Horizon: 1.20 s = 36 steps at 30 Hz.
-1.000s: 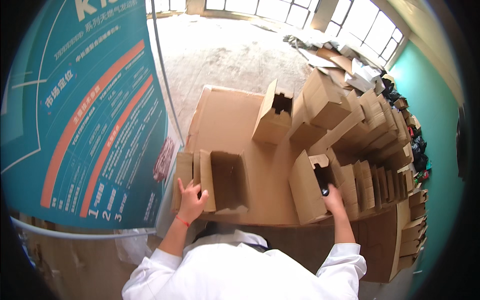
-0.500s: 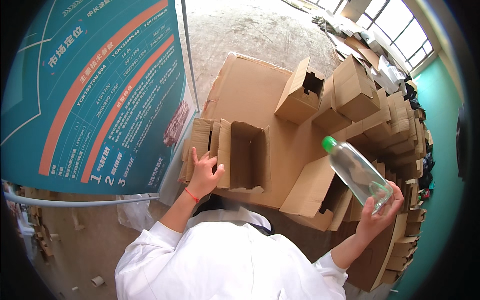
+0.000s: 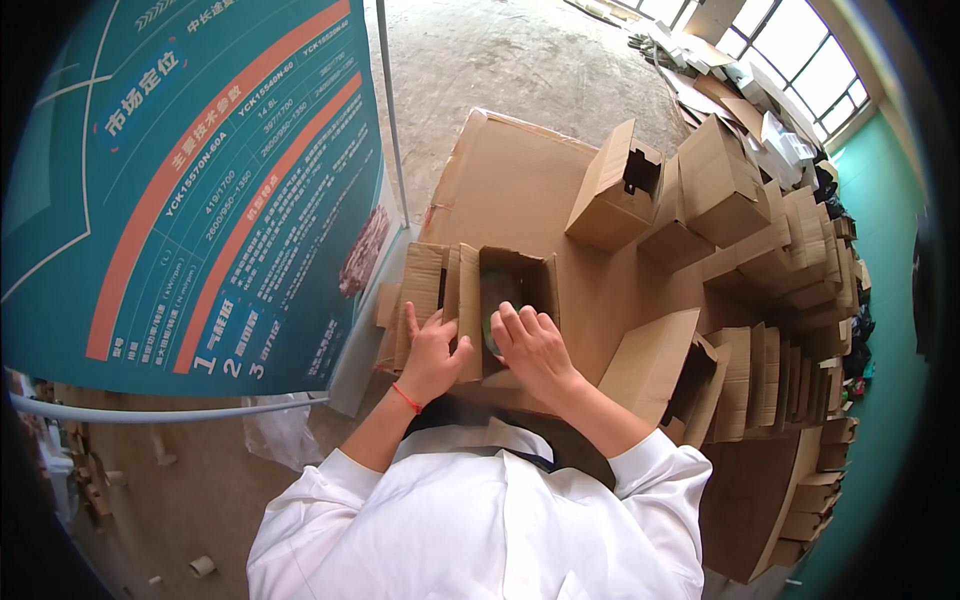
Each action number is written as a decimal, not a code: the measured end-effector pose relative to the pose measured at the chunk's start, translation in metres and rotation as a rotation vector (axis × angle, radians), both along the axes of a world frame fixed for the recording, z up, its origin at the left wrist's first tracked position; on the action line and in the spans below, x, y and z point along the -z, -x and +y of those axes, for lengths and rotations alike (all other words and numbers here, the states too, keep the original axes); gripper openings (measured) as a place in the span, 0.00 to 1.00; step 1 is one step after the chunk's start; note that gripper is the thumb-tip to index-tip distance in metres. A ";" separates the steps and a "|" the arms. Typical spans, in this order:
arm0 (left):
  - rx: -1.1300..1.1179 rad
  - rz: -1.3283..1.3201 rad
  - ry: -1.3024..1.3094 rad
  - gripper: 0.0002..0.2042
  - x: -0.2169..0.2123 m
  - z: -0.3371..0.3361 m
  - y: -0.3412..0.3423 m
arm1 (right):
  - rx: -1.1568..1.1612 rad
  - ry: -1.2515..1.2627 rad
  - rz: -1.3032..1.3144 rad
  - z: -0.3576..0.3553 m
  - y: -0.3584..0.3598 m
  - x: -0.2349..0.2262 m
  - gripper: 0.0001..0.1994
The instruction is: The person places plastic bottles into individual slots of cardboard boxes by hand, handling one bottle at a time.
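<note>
An open cardboard box (image 3: 541,290) stands on a large flat carton in front of me. Inside it sits a clear plastic bottle (image 3: 495,288), largely hidden by the box walls and my fingers. My right hand (image 3: 530,350) reaches over the near edge of the box, its fingers closed at the bottle's green top (image 3: 487,330). On the box's left flap (image 3: 468,310), my left hand (image 3: 434,355) rests with thumb and index finger spread, wearing a red string at the wrist.
Other open cardboard boxes (image 3: 612,190) stand to the right on the large carton (image 3: 500,165). Rows of stacked cartons (image 3: 765,375) fill the right side. A blue printed display board (image 3: 230,200) stands close on the left. A clear plastic bag (image 3: 280,435) lies on the floor.
My right hand has moved left from beside the stacked cartons to the open box, bringing the bottle down into it. My left hand has stayed at the box flap.
</note>
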<state>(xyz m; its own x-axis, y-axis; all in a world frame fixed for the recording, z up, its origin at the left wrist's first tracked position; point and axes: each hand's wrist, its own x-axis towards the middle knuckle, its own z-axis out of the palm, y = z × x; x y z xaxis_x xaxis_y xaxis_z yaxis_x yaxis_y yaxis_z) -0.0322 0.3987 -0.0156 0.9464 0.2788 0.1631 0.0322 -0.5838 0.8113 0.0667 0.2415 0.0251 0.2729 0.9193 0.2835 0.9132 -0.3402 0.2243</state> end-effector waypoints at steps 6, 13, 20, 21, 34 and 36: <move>-0.015 -0.014 -0.012 0.12 0.005 0.000 -0.001 | 0.078 0.294 0.636 -0.001 -0.004 -0.005 0.22; -0.022 -0.051 -0.007 0.12 0.003 -0.003 -0.004 | 0.277 0.503 0.698 0.001 -0.005 0.015 0.18; -0.064 -0.057 -0.117 0.24 0.003 -0.002 -0.001 | 0.381 0.152 0.436 -0.021 0.020 -0.041 0.47; -0.121 -0.116 -0.181 0.29 -0.001 -0.006 -0.001 | 0.482 0.111 0.290 -0.017 0.020 -0.028 0.50; 0.217 -0.072 -0.529 0.40 -0.014 -0.043 0.000 | 0.464 -0.113 0.262 0.023 -0.050 -0.011 0.29; 0.154 -0.099 -0.539 0.39 -0.011 -0.042 0.003 | 0.436 0.019 0.262 0.027 -0.054 0.001 0.29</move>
<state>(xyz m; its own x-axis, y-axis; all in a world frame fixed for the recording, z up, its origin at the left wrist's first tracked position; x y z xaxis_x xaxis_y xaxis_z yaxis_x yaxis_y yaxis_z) -0.0349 0.3563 -0.0047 0.9425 -0.0086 0.3340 -0.1473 -0.9079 0.3924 0.1202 0.2686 0.0237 0.6919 0.7086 0.1383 0.7137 -0.7002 0.0170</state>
